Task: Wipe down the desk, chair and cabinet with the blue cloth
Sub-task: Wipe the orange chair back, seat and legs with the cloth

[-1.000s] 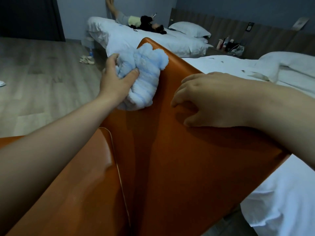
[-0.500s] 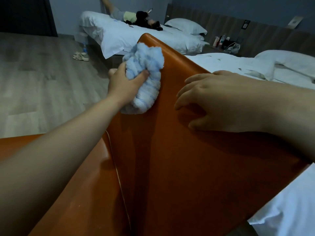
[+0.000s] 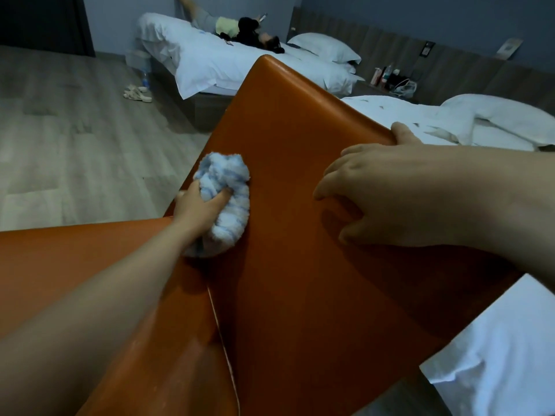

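Note:
An orange leather chair (image 3: 300,163) fills the middle of the view, its backrest rising towards the beds and its seat at the lower left. My left hand (image 3: 199,207) grips a bunched blue-and-white fluffy cloth (image 3: 226,202) and presses it against the left part of the backrest, close to where it meets the seat. My right hand (image 3: 396,193) holds the backrest's top right edge, thumb over the rim and fingers curled on the front face. The desk and the cabinet are out of view.
A white bed (image 3: 507,349) lies right behind the chair. A second bed (image 3: 216,64) further back has a person lying on it. Sandals (image 3: 136,94) and a bottle (image 3: 145,81) sit on the wood floor at left. Bottles stand on a nightstand (image 3: 387,78).
My left hand has dragged the cloth down the backrest from its top corner to near the seat. My right hand has stayed holding the backrest's edge, and the view has tilted.

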A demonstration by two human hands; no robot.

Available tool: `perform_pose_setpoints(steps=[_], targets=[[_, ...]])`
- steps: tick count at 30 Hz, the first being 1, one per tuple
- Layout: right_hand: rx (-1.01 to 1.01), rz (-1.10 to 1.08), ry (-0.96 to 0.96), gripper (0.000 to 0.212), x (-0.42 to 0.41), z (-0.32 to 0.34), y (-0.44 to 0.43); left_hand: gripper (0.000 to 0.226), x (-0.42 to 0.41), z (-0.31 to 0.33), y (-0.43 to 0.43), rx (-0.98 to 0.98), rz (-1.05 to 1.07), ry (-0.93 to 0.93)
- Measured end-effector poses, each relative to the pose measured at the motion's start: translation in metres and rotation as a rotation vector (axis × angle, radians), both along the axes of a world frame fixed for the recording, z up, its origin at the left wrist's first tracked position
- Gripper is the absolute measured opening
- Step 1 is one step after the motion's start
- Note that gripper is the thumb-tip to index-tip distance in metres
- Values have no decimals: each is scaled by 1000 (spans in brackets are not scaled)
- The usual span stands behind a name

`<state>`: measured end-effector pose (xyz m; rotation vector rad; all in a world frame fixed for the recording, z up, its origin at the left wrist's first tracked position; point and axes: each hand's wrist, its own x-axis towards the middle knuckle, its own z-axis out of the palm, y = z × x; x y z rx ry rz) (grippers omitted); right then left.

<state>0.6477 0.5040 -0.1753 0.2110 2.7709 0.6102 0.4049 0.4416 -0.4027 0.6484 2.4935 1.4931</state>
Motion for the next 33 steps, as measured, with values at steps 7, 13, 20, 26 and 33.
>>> perform_pose_setpoints(steps=[7, 13, 20, 26, 33], targets=[[7, -15, -41, 42, 3, -17, -15, 46, 5, -51, -31, -160, -30, -43], [40, -86, -71, 54, 9, -18, -25, 31, 12, -50, -45, -158, -18, 50], [16, -62, -56, 56, 10, -22, -29, 30, 15, -17, -49, 52, 106, 272], [-18, -70, -72, 54, 6, -28, -27, 36, 1, -21, -32, -148, 139, 180], [-34, -47, -33, 56, 9, -28, -24, 34, -4, -23, -50, -127, 5, 169]])
